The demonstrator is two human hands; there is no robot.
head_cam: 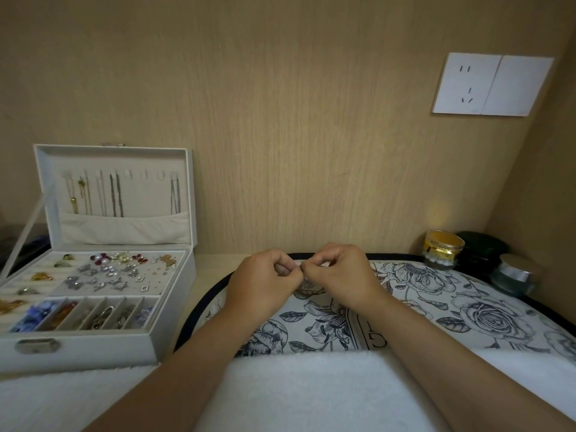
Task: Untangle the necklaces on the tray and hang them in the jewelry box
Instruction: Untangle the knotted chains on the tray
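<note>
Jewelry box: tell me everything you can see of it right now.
The jewelry box is pale grey-white and stands at the left, with its lid open and upright near the wood wall. Inside the lid, several chains hang from a row of hooks into a fabric pocket; some hooks are bare. The base holds earrings and beads in compartments. A metal latch sits on the front.

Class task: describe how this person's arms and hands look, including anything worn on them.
The left hand and right hand are bare, ungloved. Neither forearm shows a sleeve. No watch or bracelet at either wrist; no ring on the fingers that show.
</note>
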